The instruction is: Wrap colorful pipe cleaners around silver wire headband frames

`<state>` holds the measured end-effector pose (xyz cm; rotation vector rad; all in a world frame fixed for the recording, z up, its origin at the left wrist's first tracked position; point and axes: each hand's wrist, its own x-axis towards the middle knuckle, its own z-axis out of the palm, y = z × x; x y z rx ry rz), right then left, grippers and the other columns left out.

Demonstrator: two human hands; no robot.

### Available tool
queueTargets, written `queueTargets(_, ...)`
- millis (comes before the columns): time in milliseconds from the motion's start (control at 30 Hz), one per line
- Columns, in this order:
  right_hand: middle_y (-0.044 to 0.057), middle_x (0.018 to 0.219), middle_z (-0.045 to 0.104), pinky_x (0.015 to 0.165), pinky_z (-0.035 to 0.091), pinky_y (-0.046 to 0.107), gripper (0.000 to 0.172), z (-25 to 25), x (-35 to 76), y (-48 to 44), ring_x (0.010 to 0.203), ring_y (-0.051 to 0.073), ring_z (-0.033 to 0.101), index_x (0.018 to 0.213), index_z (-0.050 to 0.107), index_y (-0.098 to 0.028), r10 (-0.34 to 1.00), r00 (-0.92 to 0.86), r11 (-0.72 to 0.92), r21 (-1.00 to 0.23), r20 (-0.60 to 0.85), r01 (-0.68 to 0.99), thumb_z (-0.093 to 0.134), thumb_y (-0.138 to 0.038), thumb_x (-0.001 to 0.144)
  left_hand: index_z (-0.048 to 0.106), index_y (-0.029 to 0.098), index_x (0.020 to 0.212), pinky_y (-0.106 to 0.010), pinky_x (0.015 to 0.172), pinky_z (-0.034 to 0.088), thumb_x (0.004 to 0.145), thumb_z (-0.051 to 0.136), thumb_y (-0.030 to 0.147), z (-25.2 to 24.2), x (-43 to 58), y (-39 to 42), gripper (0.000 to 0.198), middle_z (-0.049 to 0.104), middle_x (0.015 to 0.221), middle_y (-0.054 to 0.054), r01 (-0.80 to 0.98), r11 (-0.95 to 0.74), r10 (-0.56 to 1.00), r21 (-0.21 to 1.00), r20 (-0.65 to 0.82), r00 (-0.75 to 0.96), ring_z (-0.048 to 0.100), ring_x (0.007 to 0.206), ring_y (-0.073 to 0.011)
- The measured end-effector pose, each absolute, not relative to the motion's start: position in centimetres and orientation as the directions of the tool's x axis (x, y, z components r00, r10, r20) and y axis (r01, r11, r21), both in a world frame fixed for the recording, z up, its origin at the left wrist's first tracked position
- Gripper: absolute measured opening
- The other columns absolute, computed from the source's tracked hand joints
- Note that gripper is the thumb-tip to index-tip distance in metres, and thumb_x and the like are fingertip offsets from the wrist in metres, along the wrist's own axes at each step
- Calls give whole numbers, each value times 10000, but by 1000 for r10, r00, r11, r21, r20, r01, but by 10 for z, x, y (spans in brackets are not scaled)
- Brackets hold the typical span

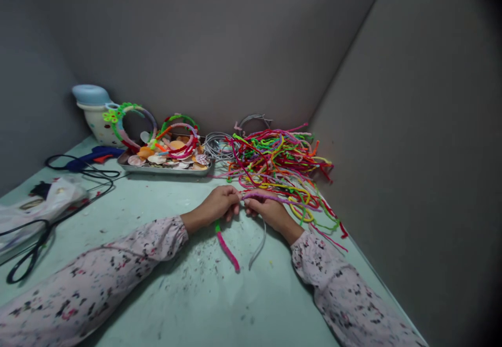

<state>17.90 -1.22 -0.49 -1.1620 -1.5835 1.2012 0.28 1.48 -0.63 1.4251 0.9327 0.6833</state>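
Note:
My left hand (221, 202) and my right hand (270, 212) meet over the middle of the table, fingers pinched close together. Between them they hold a curved wire hoop. Its left end, wrapped in pink and green pipe cleaner (228, 253), hangs below my left hand. The right end, bare grey wire (258, 252), hangs below my right hand. A purple pipe cleaner (279, 198) runs from the fingertips across the back of my right hand, its tail pointing right. The top of the hoop is mostly hidden by my fingers.
A pile of coloured pipe cleaners (274, 153) lies behind my right hand, beside coiled grey wire (219, 146). A metal tray (164, 170) holds shells and wrapped hoops (135, 122). Leftward are a blue glue gun (92, 156), a black cord (49, 226), a plastic bag (58, 200) and a blue-lidded container (96, 119).

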Motion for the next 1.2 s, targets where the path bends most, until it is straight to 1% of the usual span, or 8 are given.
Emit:
queueTargets(100,-11,641,628,531,445,216,149,-6,178,-13,562,105,561,860,677,-183,970,-228,131,-976,89,176,588,-266,772,508,157,761,-153,315,272,810,528,356,-6,3,15,207,583,550,22,137,81,846,987,-141,515,449,322,-51)
queueTargets(300,4,642,631,525,433,223,173,-19,181,-8,564,115,560,870,686,-174,973,-203,147,-972,108,185,592,-276,765,521,154,758,-156,328,275,810,527,340,-7,3,16,193,582,548,20,144,97,835,985,-159,527,452,331,-50)
queueTargets(500,-1,631,627,513,414,221,167,-21,181,-8,555,118,542,847,700,-182,975,-176,178,-948,134,262,574,-224,746,516,155,750,-160,315,264,796,523,336,-7,4,16,187,567,527,26,151,91,836,984,-158,526,445,318,-57)
queueTargets(633,-12,626,620,499,385,217,161,-16,179,-11,540,114,516,810,701,-191,974,-156,212,-916,168,342,562,-180,729,514,151,746,-161,313,260,790,517,324,-7,4,16,179,562,523,25,160,82,839,984,-155,522,439,313,-56)
queueTargets(700,-9,661,638,521,390,218,171,-14,179,-13,572,118,530,809,704,-195,966,-147,251,-898,211,362,560,-160,723,516,151,746,-160,312,257,789,517,323,-7,4,17,178,564,527,24,163,79,840,983,-153,521,441,315,-55)
queueTargets(800,9,762,676,617,429,237,185,-13,180,-15,680,142,582,836,712,-198,941,-171,337,-863,293,377,566,-155,730,523,149,762,-158,310,257,787,520,323,-8,4,18,176,567,532,24,170,85,840,982,-162,517,441,316,-54)
queueTargets(900,21,808,684,695,445,263,173,-11,181,-16,750,162,606,843,715,-203,909,-215,416,-814,357,405,578,-165,745,521,151,764,-159,310,261,786,519,317,-9,4,18,167,567,531,23,173,86,840,981,-165,517,440,314,-55)
queueTargets(1200,35,807,690,726,463,303,141,-8,182,-16,772,189,620,843,699,-220,848,-273,529,-687,455,498,593,-181,760,519,148,726,-154,311,252,796,512,296,-5,5,16,164,568,527,17,200,85,847,976,-176,502,441,313,-51)
